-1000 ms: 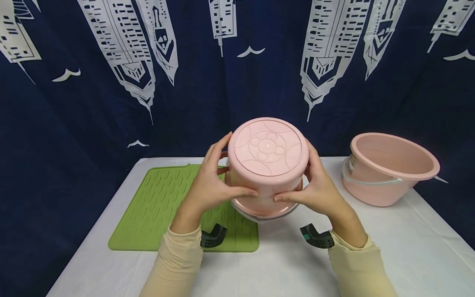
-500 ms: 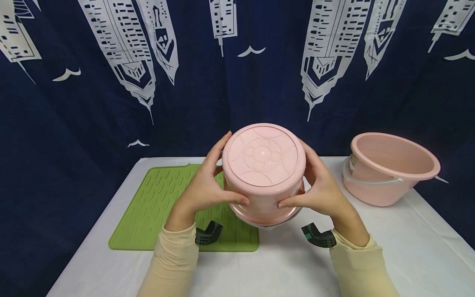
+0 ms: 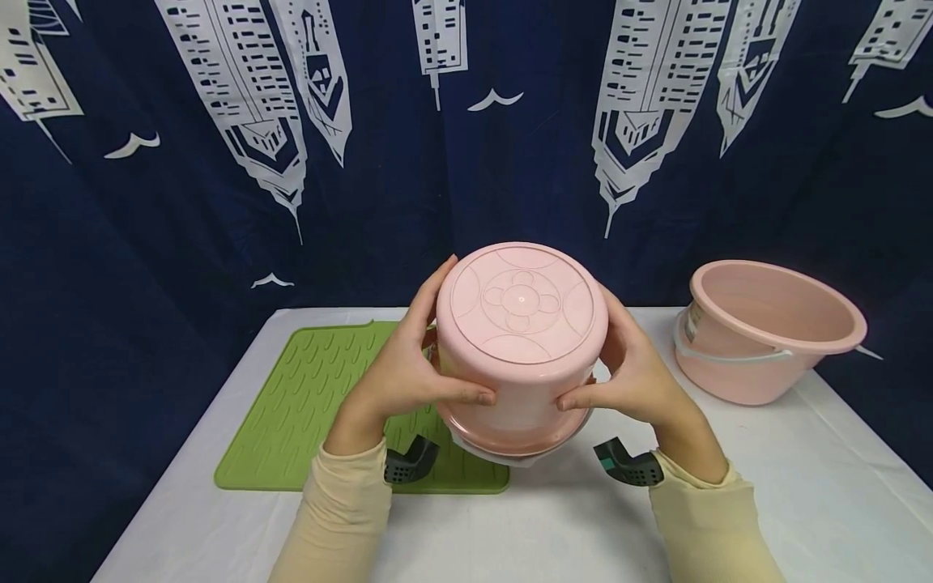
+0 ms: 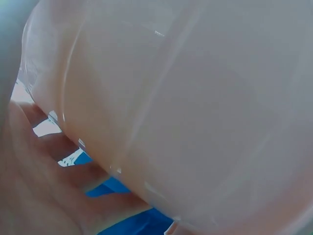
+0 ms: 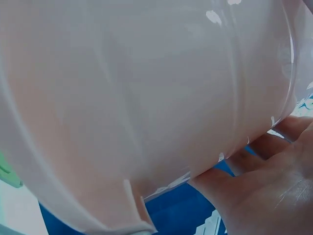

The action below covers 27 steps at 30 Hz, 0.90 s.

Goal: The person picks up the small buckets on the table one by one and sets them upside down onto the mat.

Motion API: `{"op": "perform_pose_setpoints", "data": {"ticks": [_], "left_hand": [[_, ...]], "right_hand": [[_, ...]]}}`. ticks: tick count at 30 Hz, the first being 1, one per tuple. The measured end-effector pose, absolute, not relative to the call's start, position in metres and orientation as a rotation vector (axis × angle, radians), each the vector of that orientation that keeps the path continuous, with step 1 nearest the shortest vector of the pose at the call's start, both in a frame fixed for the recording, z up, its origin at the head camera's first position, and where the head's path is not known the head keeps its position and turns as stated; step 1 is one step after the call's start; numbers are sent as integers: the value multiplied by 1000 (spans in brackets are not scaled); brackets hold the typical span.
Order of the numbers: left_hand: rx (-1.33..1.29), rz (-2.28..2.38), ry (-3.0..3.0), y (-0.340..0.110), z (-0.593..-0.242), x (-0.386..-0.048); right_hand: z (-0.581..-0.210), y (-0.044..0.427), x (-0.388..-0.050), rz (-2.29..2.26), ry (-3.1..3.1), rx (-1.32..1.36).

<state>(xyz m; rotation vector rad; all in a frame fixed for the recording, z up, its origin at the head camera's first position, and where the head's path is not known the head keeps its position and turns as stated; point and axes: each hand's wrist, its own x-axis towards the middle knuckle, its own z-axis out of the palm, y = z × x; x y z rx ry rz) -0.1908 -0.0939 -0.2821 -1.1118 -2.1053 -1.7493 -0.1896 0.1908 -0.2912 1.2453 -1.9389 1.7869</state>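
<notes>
- Blue cloth point(image 3: 525, 178) hangs behind.
- White table point(image 3: 554, 534) is below.
- Green mat point(image 3: 284, 429) lies left; the pink tub point(image 3: 521, 304) and left hand point(image 3: 401, 368) block some of it.
- Pink bucket point(image 3: 736, 372) stands right, apart.
- The tub is bottom-up over the table.
- Left hand and right hand point(image 3: 637, 368) grip its sides, fingers spread wide.

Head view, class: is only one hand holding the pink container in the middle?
No, the left hand and the right hand grip opposite sides of the pink container.
</notes>
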Motion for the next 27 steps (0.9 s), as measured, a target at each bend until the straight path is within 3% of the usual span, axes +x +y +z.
{"op": "perform_pose_setpoints", "data": {"ticks": [27], "left_hand": [[-1230,-1938,-2014,-99,-287,-198]], "right_hand": [[-292,182,-188,1932,-1875,1099]]}}
